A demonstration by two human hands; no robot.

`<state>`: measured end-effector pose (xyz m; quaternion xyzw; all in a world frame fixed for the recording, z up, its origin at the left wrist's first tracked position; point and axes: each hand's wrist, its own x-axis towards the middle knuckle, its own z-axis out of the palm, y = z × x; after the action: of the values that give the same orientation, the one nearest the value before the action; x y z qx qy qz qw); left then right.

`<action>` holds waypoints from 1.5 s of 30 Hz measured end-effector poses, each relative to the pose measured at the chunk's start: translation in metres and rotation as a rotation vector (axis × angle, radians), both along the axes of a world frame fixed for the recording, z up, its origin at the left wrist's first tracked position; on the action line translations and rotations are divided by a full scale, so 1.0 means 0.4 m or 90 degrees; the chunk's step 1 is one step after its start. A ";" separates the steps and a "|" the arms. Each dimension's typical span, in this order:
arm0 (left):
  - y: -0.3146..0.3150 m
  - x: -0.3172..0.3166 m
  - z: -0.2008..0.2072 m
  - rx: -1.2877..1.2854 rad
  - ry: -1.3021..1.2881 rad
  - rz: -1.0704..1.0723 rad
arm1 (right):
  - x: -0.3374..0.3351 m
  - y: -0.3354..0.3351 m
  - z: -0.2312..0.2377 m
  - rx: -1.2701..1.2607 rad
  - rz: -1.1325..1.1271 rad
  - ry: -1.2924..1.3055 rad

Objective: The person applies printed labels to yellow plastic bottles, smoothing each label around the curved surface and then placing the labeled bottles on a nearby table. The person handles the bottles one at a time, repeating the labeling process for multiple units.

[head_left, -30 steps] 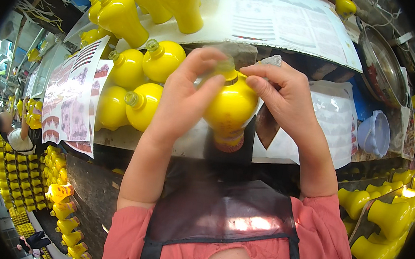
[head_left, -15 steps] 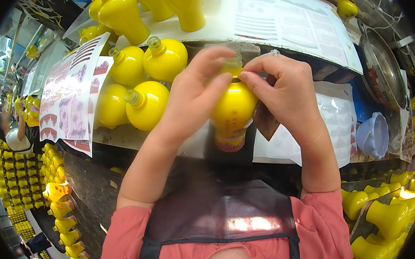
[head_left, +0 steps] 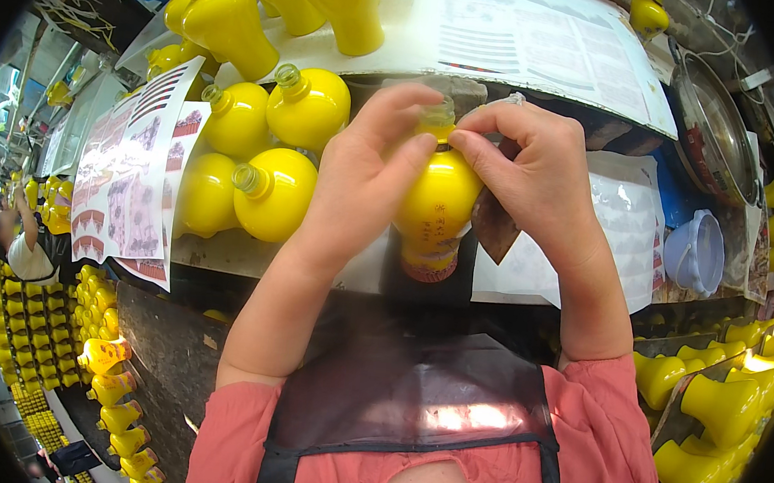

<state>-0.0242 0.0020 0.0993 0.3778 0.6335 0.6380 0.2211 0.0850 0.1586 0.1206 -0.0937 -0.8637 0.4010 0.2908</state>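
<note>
Between my hands a glossy yellow bottle [head_left: 435, 195] stands upright, with a clear threaded mouth, small dark writing on its front and a reddish patterned band at its foot. A dark band circles its neck. My left hand [head_left: 352, 169] curves round the neck from the left, thumb pressed to it and fingers bent behind. On the other side, my right hand [head_left: 537, 158] pinches thumb and forefinger at the dark band. From under that palm sticks a flat brown pointed scraper [head_left: 498, 231], its upper part hidden by the fingers.
Several round yellow bottles [head_left: 276, 193] stand left of my hands, beside hanging printed decal sheets [head_left: 126, 177]. Taller yellow bottles [head_left: 231, 25] are on the white board behind. A lilac bucket [head_left: 694, 252] is at right. Yellow bottles [head_left: 713, 408] fill the lower right; a person [head_left: 27, 251] works far left.
My hands stay at the bottle's neck, with only a slight shift of the right fingers. The far-left person's arm has moved.
</note>
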 end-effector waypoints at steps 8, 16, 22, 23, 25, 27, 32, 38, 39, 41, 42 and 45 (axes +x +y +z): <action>0.003 0.003 -0.002 0.013 0.008 0.020 | 0.000 -0.002 -0.004 -0.016 -0.005 0.000; 0.000 -0.001 -0.007 0.019 -0.053 0.003 | -0.001 0.024 -0.005 -0.110 0.043 -0.045; 0.003 0.004 -0.021 0.051 -0.094 -0.020 | 0.006 0.017 0.016 0.011 0.015 -0.103; 0.004 0.005 -0.023 0.055 -0.101 -0.022 | 0.003 0.016 0.018 0.033 0.009 -0.100; 0.003 0.008 -0.027 0.062 -0.117 -0.025 | -0.002 0.021 0.020 0.038 0.018 -0.114; 0.003 0.006 -0.028 0.066 -0.141 -0.031 | -0.003 0.035 0.023 0.008 0.056 -0.122; 0.000 0.005 -0.030 0.071 -0.159 -0.045 | -0.011 0.060 0.030 -0.052 0.097 -0.129; 0.008 0.002 -0.039 0.049 -0.011 0.007 | -0.003 0.028 0.050 -0.080 0.028 -0.216; 0.006 0.004 -0.039 0.045 -0.054 0.002 | -0.004 0.024 0.051 -0.047 0.039 -0.185; 0.004 0.007 -0.038 0.047 -0.110 -0.008 | -0.010 0.025 0.053 -0.004 0.028 -0.195; 0.002 0.008 -0.036 0.053 -0.123 -0.014 | -0.012 0.029 0.054 0.005 0.039 -0.187; -0.004 0.012 -0.030 0.059 -0.135 -0.024 | -0.009 0.046 0.056 -0.100 0.062 -0.247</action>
<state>-0.0195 0.0003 0.0873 0.3295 0.5690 0.6991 0.2809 0.0814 0.1771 0.1430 -0.1496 -0.8731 0.4550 0.0910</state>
